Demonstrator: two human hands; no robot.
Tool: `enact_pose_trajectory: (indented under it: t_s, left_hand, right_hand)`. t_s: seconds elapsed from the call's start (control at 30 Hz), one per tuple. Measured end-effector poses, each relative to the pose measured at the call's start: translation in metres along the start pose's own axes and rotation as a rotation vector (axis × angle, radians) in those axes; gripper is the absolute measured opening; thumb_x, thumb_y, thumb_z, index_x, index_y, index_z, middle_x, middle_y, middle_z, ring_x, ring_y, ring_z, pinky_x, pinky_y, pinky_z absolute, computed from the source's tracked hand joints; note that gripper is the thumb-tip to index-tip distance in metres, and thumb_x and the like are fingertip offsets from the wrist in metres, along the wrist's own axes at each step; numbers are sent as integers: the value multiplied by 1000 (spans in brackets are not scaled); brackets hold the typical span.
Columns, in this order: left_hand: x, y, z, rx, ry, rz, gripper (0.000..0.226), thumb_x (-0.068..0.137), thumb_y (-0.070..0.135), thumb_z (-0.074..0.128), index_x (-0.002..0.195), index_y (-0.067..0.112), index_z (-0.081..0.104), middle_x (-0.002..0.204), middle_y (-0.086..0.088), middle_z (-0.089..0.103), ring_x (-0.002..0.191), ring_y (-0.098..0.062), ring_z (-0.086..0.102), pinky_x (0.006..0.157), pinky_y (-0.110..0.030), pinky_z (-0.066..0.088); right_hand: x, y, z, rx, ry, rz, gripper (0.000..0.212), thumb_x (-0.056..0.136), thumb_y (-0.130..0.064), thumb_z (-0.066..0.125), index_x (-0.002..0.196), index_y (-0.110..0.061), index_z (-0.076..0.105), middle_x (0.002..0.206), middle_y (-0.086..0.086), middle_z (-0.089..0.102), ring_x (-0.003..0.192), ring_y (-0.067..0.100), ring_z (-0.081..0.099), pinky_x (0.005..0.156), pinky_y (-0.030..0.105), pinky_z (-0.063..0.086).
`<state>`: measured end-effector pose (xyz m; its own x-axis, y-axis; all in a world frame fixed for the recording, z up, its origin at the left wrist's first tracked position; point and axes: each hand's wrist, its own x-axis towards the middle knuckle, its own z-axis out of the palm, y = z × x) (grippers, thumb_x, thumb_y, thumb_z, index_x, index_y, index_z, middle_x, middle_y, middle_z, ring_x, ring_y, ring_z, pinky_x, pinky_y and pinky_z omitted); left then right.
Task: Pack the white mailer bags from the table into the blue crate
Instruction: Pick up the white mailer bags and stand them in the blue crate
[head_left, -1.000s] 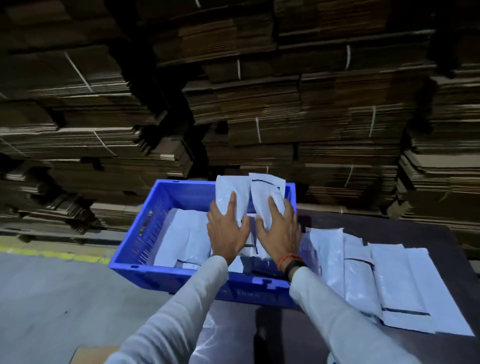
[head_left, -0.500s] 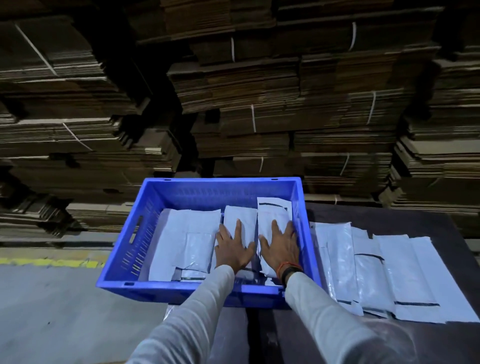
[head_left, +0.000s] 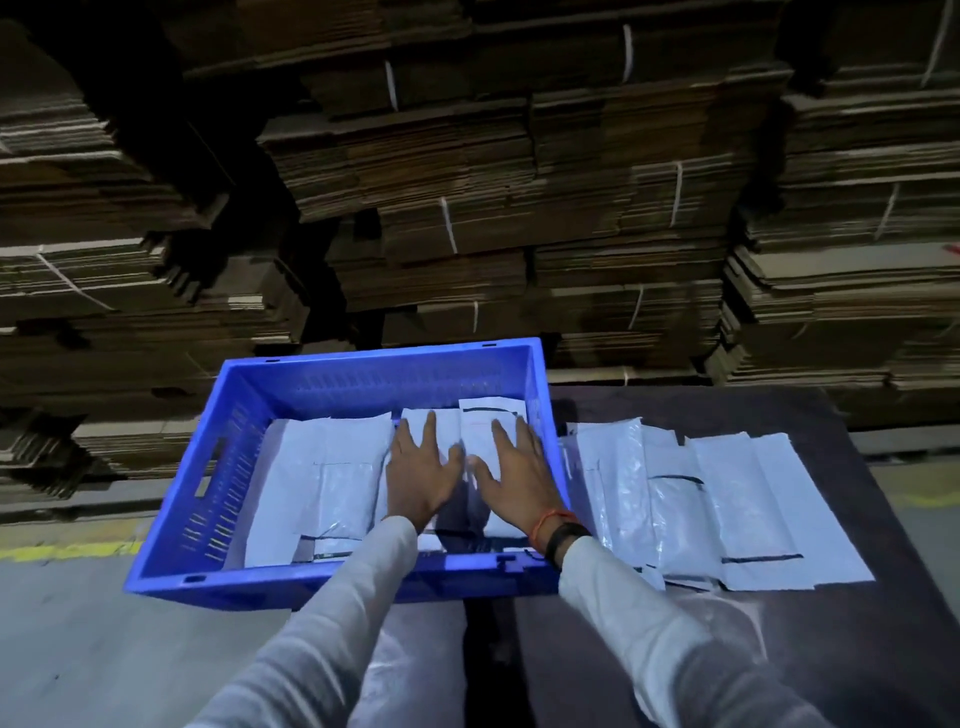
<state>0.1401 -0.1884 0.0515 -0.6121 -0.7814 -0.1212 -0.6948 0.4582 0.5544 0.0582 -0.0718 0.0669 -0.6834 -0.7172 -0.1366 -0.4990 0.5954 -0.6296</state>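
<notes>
Crate of blue slatted plastic is sitting centre left, with flat white plastic mailer bags lying inside. Just right of them, the left hand and right hand are pressing palms-down on two more bags in the crate, fingers straight and spread, gripping nothing, sleeved arms reaching over the near rim. Further right, overlapping white mailer bags are waiting on the dark table. They are looking thin, light, floppy and slick; pinching an edge is probably working best.
</notes>
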Motion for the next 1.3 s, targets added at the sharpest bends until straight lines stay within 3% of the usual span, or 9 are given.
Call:
enact_pose_trajectory:
  t_s: [0.1, 0.23, 0.4, 0.53, 0.63, 0.93, 1.07, 1.3]
  left_hand:
    - [-1, 38, -4, -57, 108, 92, 71, 90, 50, 36, 153, 18, 30, 159, -23, 22, 146, -39, 23, 115, -46, 27]
    - [-8, 101, 4, -167, 206, 226, 62, 97, 36, 51, 151, 12, 34, 156, -23, 28, 145, -37, 26, 113, -45, 30]
    - [-31, 176, 34, -208, 196, 370, 68, 90, 39, 46, 149, 8, 36, 151, -20, 35, 142, -34, 31, 113, -39, 29]
    - [-52, 216, 74, -227, 157, 416, 64, 93, 36, 51, 150, 10, 35, 155, -17, 30, 144, -31, 28, 115, -38, 27]
    - [-62, 230, 110, -221, 71, 371, 66, 96, 35, 55, 152, 11, 30, 157, -15, 27, 145, -30, 27, 114, -40, 29]
    - [-72, 176, 181, -19, -212, -70, 77, 96, 47, 51, 153, 5, 21, 155, -29, 24, 142, -43, 28, 114, -49, 29]
    - [-80, 161, 194, 26, -327, -87, 79, 96, 58, 42, 158, 20, 9, 160, -23, 14, 146, -42, 20, 118, -48, 22]
    - [-89, 163, 209, 80, -187, 8, 80, 93, 65, 41, 157, 32, 6, 163, -22, 2, 150, -38, 8, 119, -47, 18]
  right_hand:
    - [-10, -1, -28, 33, 211, -182, 57, 97, -39, 45, 147, -15, 35, 158, 14, 22, 147, 28, 18, 119, 41, 24]
    - [-20, 30, -77, 74, 334, -196, 53, 95, -37, 44, 144, -15, 41, 151, 13, 34, 140, 28, 32, 112, 41, 35]
    - [-35, 103, -125, 7, 338, -88, 57, 96, -33, 48, 147, -12, 35, 156, 17, 26, 145, 31, 21, 116, 42, 27]
    - [-46, 156, -153, -11, 344, 6, 57, 97, -33, 49, 149, -14, 34, 158, 14, 24, 147, 30, 18, 116, 42, 26]
    - [-54, 190, -169, -30, 324, 69, 59, 98, -36, 48, 150, -16, 31, 159, 13, 19, 148, 30, 15, 115, 42, 25]
    - [-65, 276, -170, -54, 198, 211, 62, 93, -37, 54, 148, -16, 33, 157, 17, 24, 144, 33, 22, 113, 44, 29]
    - [-68, 300, -157, -44, 108, 298, 66, 92, -37, 56, 149, -16, 31, 156, 19, 23, 145, 33, 20, 112, 43, 30]
    - [-73, 305, -135, 36, 72, 242, 67, 90, -46, 58, 148, -19, 36, 156, 13, 27, 145, 27, 22, 111, 40, 31]
